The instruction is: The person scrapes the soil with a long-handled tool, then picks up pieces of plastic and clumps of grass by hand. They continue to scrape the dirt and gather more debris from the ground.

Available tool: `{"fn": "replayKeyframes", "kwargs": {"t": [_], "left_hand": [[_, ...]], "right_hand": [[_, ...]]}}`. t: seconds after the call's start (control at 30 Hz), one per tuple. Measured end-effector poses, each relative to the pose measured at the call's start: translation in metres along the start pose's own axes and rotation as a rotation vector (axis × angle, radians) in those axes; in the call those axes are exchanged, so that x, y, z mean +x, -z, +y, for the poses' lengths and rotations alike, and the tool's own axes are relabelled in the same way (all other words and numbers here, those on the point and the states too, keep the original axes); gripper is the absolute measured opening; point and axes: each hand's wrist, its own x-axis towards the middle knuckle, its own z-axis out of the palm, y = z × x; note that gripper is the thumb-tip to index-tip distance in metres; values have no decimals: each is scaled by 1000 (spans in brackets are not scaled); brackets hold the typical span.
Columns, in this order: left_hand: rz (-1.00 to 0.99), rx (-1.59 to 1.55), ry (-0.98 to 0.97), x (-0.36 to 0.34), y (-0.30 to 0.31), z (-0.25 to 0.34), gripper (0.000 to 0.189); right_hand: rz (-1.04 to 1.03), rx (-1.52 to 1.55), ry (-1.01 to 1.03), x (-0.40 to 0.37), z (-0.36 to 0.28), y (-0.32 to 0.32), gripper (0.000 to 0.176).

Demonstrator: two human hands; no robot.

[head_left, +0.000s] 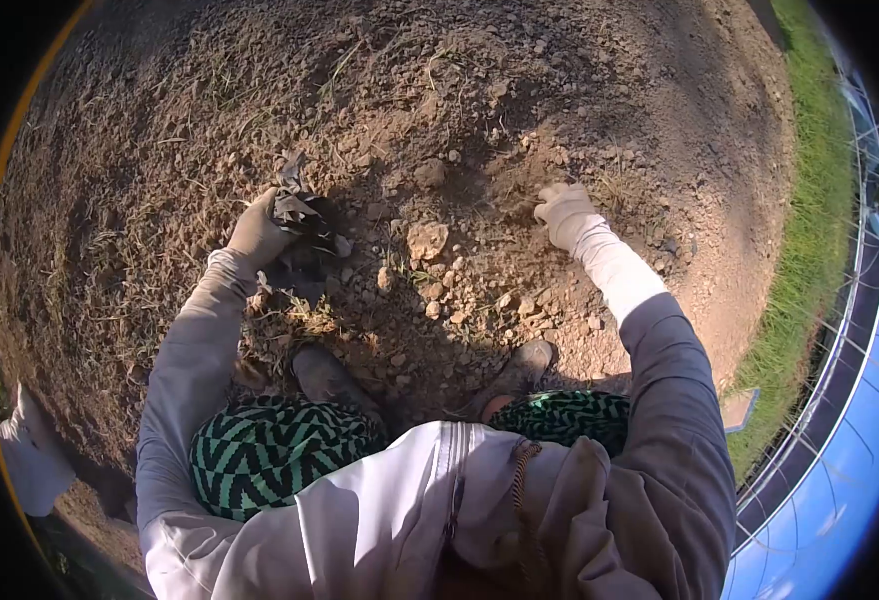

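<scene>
My left hand (260, 232), in a light glove or sleeve cover, is closed around a crumpled bunch of dark plastic film (299, 213). Loose ends of the film stick up above the fingers and hang to the right, over the ground. On the other side, my right hand (565, 212) reaches low to the dry soil (504, 185), its fingers curled in and pointing left. Whatever lies within those fingers is hidden. Between both hands sits a pale, lumpy stone or clod (426, 241), with smaller clods (446, 283) scattered below it.
My dark shoes (334, 377) stand on the ground under patterned green trousers (284, 450). Dry plant bits (309, 318) lie near the left shoe. Green grass (804, 260) and a curved framework (844, 370) run along the right. Someone's pale clothing (34, 458) shows at lower left.
</scene>
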Motion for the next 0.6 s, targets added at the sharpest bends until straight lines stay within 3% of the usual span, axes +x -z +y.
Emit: {"fn": "replayKeyframes", "kwargs": {"t": [0.07,0.17,0.27,0.33,0.4,0.6], "left_hand": [[94,-86,57,-9,-1,11,49],[241,-5,98,-14,6,20,52],[417,560,27,-12,17,23,54],[189,635,239,-7,18,30,58],[168,752,286,-14,9,45,58],[114,751,322,-11,13,47,58]], "right_hand": [[246,93,-154,18,28,15,45],[597,181,-185,44,30,95,43],[902,116,-58,86,-19,171,42],[707,71,78,112,-67,208,42],[639,-57,39,119,-88,202,42],[539,-71,7,110,-38,193,42]]}}
